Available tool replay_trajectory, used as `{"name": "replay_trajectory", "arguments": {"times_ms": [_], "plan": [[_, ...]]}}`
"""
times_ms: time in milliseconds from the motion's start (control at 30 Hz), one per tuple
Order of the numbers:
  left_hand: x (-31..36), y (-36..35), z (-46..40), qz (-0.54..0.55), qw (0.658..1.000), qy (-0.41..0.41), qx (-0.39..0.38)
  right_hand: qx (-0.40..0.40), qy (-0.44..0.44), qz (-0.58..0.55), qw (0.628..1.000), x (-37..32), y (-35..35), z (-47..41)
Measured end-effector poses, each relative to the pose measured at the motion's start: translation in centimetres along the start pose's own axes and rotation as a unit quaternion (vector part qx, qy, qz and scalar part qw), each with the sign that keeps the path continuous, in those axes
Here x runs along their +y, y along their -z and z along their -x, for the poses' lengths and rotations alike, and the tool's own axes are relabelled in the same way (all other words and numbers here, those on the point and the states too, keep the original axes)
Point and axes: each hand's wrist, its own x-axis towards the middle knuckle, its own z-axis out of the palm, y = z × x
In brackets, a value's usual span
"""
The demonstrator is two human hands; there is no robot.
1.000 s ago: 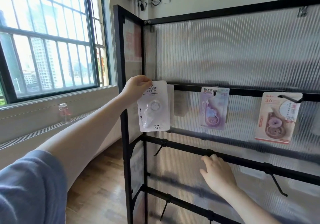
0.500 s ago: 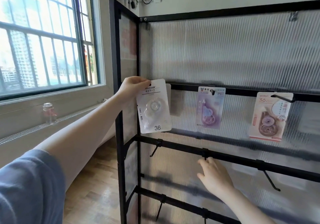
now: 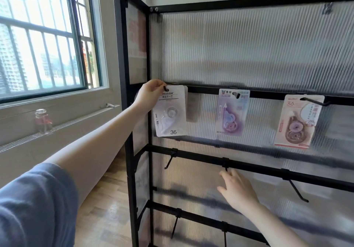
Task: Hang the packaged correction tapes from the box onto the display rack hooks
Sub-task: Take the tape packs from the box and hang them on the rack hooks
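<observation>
My left hand (image 3: 150, 95) pinches the top left corner of a white correction tape pack (image 3: 170, 110) marked 36, whose hole sits on the leftmost hook of the black display rack (image 3: 249, 94). Another white pack hangs just behind it. A purple pack (image 3: 231, 112) hangs on the middle hook and a pink pack (image 3: 297, 121) on the right hook. My right hand (image 3: 236, 188) is lower, fingers spread and holding nothing, just under the second bar. The box is out of view.
Bare hooks (image 3: 169, 160) stick out from the lower bars, another hook (image 3: 298, 191) to the right. A ribbed translucent panel backs the rack. A window (image 3: 42, 42) and a sill with a small glass bottle (image 3: 43, 121) lie to the left, wooden floor below.
The view has moved closer and turned slightly right. My left hand stays at the white pack's top corner on the hook. My right hand has dropped slightly below the second bar.
</observation>
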Motion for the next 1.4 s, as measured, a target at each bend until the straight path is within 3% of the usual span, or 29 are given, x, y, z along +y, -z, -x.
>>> {"name": "replay_trajectory", "arguments": {"times_ms": [300, 567, 767, 967, 1400], "plan": [[-0.9, -1.1, 1.5, -0.013, 0.994, -0.021, 0.105, 0.023, -0.047, -0.001, 0.999, 0.9, -0.3, 1.3], [-3.8, -1.8, 7.4, -0.089, 0.992, -0.012, 0.09, 0.003, -0.084, 0.005, 0.996, 3.0, -0.9, 4.3], [-6.0, -3.8, 13.9, -0.231, 0.972, 0.022, 0.039, -0.013, -0.09, -0.001, 0.996, 5.7, -1.9, 7.4], [-8.5, -7.8, 21.8, -0.361, 0.931, 0.047, -0.039, -0.045, -0.101, -0.003, 0.994, 8.6, -4.6, 11.4], [-15.9, -17.4, 41.9, -0.391, 0.886, 0.174, -0.179, -0.17, -0.105, -0.033, 0.979, 14.2, -17.1, 22.9]]}}
